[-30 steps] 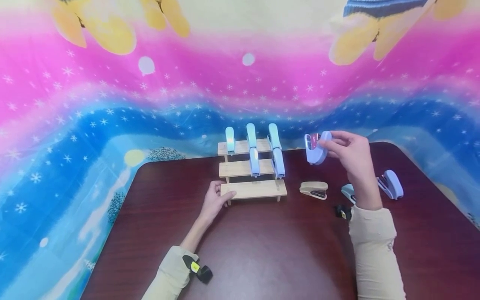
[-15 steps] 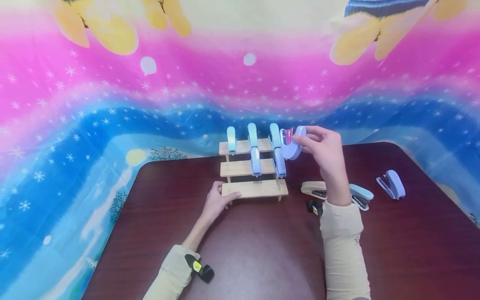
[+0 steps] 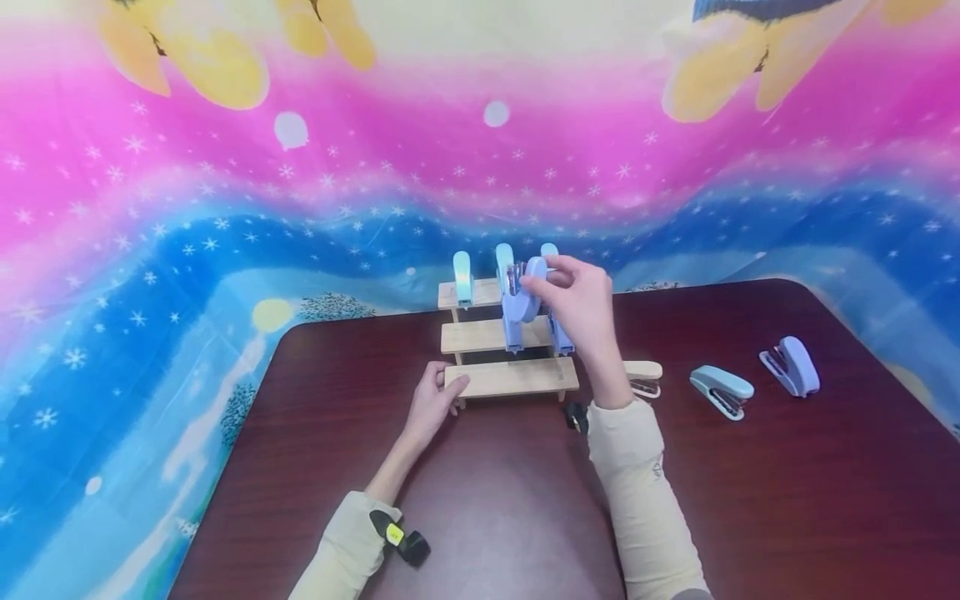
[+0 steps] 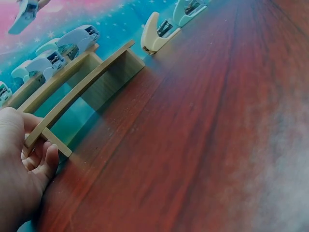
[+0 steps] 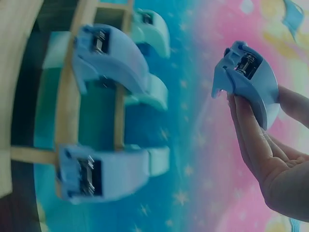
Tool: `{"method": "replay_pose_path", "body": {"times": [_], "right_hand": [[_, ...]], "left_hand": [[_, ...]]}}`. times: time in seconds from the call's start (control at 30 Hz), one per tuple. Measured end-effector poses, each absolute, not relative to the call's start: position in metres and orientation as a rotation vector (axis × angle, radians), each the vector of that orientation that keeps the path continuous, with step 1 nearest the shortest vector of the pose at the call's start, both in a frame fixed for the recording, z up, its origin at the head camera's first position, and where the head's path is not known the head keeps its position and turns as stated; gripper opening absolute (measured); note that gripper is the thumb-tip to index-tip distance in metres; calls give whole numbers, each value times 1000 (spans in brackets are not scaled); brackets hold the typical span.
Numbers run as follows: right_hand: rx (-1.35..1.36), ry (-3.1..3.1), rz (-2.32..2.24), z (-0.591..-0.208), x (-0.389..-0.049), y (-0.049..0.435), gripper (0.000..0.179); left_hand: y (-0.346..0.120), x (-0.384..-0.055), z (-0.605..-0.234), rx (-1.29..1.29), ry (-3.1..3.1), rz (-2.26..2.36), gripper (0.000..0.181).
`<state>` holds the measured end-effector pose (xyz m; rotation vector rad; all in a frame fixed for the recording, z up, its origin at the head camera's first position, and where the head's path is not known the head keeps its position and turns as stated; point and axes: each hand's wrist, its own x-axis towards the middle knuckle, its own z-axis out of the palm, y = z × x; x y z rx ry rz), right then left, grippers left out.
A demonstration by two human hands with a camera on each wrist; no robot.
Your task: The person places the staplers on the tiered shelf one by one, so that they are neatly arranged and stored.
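Observation:
My left hand (image 3: 431, 404) grips the left end of the lowest step of a three-tier wooden rack (image 3: 517, 379), thumb on top and fingers below. Raised over the rack, a periwinkle stapler (image 3: 530, 302) is pinched between the thumb and fingers of my right hand (image 3: 587, 304). The right wrist view shows this held stapler (image 5: 258, 79) apart from those on the rack. Mint staplers (image 3: 462, 277) stand on the top tier; the rightmost is partly hidden by my right hand. Two periwinkle staplers (image 5: 113, 174) sit on the middle tier, while the lowest tier is bare.
Right of the rack, on the dark red table (image 3: 480, 517), lie a cream stapler (image 3: 647, 372) partly behind my right forearm, a mint stapler (image 3: 722, 387) and a lavender stapler (image 3: 795, 367). A patterned cloth (image 3: 405, 167) hangs behind the table.
My right hand has carried the periwinkle stapler leftward from beside the rack to over its tiers. My left hand has stayed on the lowest step.

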<state>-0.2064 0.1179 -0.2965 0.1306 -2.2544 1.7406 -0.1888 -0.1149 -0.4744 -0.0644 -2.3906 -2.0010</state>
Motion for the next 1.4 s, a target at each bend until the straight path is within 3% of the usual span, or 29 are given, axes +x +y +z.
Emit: {"method": "replay_pose_path", "body": {"times": [0.57, 0.73, 1.4], "right_hand": [[293, -2500, 1349, -326, -214, 63, 39], [354, -2538, 1256, -329, -214, 54, 15], [284, -2641, 1111, -349, -213, 26, 26]], "left_hand": [[-115, -188, -473, -22, -2459, -1901, 32], [-114, -189, -471, 0, -2463, -1894, 29], [-115, -190, -472, 20, -2478, -1881, 31]]}}
